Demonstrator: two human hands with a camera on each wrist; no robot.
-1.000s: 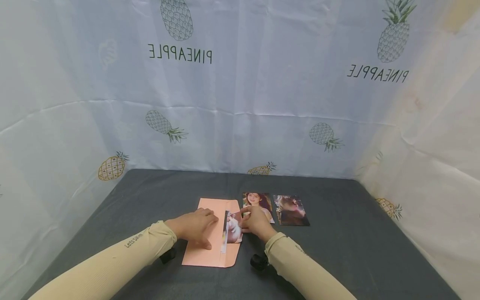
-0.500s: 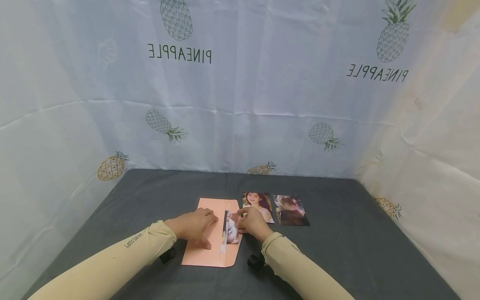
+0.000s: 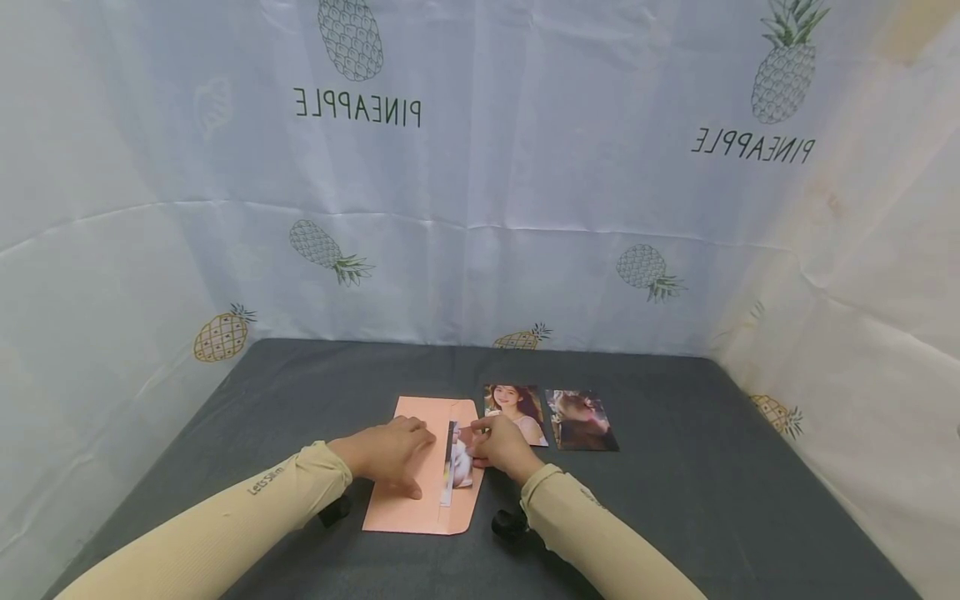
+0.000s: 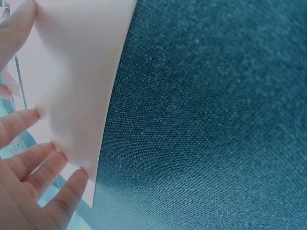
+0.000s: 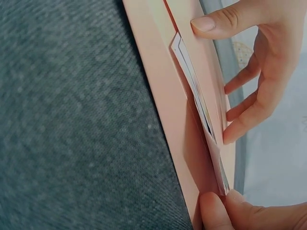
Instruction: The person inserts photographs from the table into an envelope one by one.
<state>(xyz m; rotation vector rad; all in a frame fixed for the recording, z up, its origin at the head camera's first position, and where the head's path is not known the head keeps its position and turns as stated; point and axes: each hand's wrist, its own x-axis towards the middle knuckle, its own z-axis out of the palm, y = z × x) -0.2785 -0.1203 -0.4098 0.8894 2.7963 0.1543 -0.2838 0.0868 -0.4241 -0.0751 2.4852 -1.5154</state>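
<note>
Dark tabletop [image 3: 712,483]: the photo [image 3: 462,468] has slid deeper into the envelope [image 3: 405,512].

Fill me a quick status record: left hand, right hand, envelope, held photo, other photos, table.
Left hand: rests on the envelope, fingers spread
Right hand: pinches the held photo
Envelope: pink, lying flat, flap toward the right hand
Held photo: at the envelope's opening; depth inside cannot be told
Other photos: portrait photo and, right of it, dark photo, both beyond the right hand
Table: dark cover
</note>
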